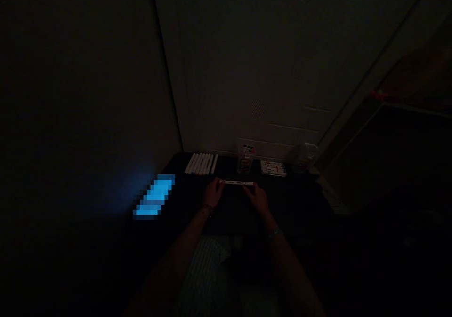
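Note:
A white marker [235,183] lies level across the space between my hands, over the dark table. My left hand [213,194] pinches its left end. At the other end, my right hand [259,198] grips it with thumb and fingers. Beyond my left hand, a row of white markers [201,164] lies side by side on the table. Behind the held marker stands a clear container [246,161] with several colour-tipped markers in it. The room is very dark, so finer finger detail is hard to see.
On the dark table [233,213], a flat pack of white markers [273,168] lies right of the container. A clear plastic box [305,158] stands at the back right. A glowing, pixelated blue screen [155,197] is at the left. A wall [247,72] rises behind.

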{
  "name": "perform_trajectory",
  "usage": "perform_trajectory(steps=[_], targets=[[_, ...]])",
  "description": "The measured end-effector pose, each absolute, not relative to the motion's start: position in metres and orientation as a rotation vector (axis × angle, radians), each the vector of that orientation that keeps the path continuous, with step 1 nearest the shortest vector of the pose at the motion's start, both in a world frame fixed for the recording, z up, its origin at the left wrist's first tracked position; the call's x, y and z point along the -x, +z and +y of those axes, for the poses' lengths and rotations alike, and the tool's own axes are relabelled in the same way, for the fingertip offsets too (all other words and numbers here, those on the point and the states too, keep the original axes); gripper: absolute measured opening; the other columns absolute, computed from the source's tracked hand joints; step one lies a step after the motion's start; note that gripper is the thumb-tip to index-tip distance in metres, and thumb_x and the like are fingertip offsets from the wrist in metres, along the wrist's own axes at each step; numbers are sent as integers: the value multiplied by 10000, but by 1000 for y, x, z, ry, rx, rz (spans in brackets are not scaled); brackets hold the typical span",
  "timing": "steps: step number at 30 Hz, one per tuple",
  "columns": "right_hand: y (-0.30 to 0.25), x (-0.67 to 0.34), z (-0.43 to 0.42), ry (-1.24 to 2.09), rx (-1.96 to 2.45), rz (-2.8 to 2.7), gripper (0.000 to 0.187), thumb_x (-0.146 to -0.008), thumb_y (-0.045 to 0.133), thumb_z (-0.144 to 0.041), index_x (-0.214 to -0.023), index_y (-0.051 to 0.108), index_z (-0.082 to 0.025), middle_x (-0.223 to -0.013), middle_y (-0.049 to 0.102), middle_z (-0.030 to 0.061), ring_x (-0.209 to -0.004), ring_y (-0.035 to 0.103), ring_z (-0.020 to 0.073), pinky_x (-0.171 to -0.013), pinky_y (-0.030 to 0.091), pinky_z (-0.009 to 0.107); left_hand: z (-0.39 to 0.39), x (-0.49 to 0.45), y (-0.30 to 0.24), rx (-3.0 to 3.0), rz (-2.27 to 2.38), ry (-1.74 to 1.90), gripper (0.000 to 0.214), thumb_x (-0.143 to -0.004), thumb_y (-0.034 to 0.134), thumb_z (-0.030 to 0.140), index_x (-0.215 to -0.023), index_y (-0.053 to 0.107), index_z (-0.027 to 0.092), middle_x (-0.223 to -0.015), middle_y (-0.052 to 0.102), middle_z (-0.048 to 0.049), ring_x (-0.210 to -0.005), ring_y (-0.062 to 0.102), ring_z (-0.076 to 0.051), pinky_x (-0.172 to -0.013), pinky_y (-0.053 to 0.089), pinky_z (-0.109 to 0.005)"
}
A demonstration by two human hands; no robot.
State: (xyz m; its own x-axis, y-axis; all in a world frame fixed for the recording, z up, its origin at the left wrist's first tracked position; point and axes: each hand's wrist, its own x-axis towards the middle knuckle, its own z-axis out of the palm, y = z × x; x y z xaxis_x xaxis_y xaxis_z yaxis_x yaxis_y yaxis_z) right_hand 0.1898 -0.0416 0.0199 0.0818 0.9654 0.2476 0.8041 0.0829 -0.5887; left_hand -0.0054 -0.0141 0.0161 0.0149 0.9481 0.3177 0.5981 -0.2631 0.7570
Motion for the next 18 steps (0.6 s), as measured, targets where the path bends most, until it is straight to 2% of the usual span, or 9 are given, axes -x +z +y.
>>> perform_trajectory(steps=[5,13,18], targets=[[20,-189,-41,288,1777,-1742,312,-805,374,-434,-968,523,-214,-830,613,15,-731,558,129,-640,352,209,-13,4,18,-1860,1605,1149,318,-791,321,419,-865,524,186,-812,574,-21,-721,511,-114,-667,384,-227],[24,-188,-45,390,1762,-1688,394,-774,367,-517,-945,546,-211,-761,609,10,-673,550,122,-597,353,201,-14,5,19,-1865,1582,1141,314,-791,317,416,-856,527,191,-801,572,-14,-720,506,-110,-671,383,-222],[24,-187,-45,359,1813,-1641,394,-787,347,-510,-927,555,-206,-814,613,26,-724,554,132,-639,357,206,-14,6,16,-1880,1571,1155,311,-789,323,421,-864,523,195,-796,572,-12,-719,512,-110,-673,383,-221]])
